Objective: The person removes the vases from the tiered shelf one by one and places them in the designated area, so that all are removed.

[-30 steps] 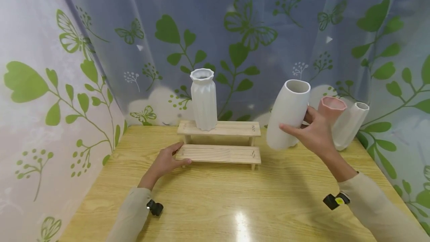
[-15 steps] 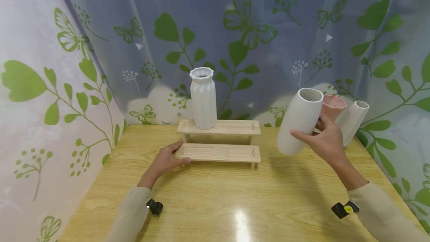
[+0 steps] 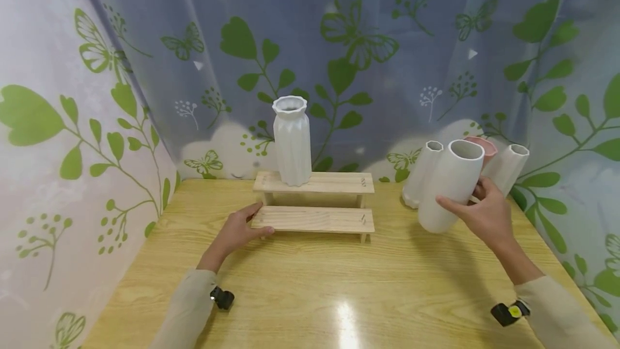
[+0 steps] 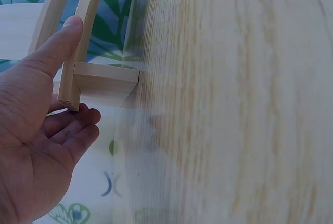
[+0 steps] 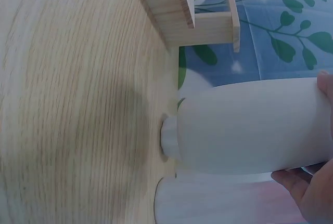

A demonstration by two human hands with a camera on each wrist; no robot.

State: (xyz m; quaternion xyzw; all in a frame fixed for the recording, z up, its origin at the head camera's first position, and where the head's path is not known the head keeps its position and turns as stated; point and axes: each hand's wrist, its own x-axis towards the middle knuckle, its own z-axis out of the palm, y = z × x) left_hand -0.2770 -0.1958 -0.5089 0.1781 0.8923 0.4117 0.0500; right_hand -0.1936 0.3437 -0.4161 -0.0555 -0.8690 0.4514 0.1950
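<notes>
My right hand (image 3: 486, 217) holds a smooth white vase (image 3: 450, 193) at its side, thumb in front and fingers behind. In the right wrist view the vase (image 5: 255, 125) appears off the table, its base near the other vases. At the left end of a two-tier wooden stand (image 3: 312, 218), my left hand (image 3: 239, 230) grips the lower board. The left wrist view shows the thumb on top and the fingers curled around the board's end. On the upper tier stands a white fluted vase (image 3: 293, 149), upright.
Close behind the held vase are a slim white vase (image 3: 421, 176), a pink vase (image 3: 486, 145), mostly hidden, and another white vase (image 3: 508, 168) to the right. The wooden table (image 3: 290, 284) meets patterned curtains (image 3: 203, 101) at the back and sides.
My right hand has carried the smooth white vase to the right and down, toward the other vases. A slim white vase behind it has come into view. The left hand stays put.
</notes>
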